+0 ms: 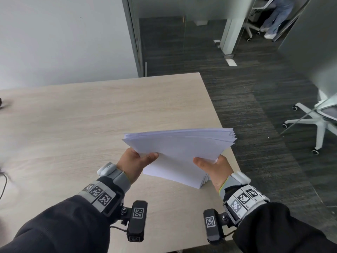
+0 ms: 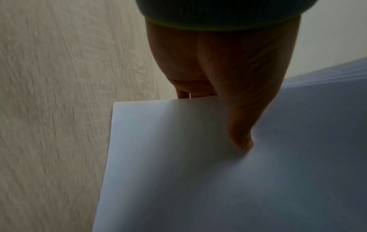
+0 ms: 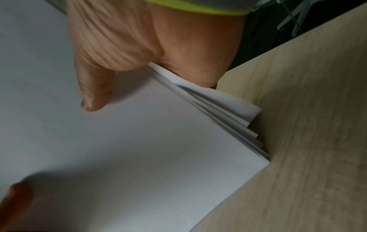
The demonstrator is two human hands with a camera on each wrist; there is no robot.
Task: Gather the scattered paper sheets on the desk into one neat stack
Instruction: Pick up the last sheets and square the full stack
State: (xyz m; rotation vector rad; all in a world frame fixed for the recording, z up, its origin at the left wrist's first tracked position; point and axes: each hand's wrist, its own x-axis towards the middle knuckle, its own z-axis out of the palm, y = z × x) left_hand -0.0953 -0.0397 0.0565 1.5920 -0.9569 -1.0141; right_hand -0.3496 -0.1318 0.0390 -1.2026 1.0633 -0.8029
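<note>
Pinching the paper stack (image 1: 179, 152) above the desk (image 1: 82, 125) near its right edge, my left hand (image 1: 134, 164) and right hand (image 1: 215, 168) clamp thumbs on top, probably to square its fanned edges

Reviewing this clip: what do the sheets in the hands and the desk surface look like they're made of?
Sheets: plain white office paper, matte, blank; thin fanned edges show near the right hand, and the stack bows between it and the left hand. Desk: pale wood-grain top with an even, low-sheen finish, probably laminate or veneer rather than solid wood, though that can't be confirmed.
</note>
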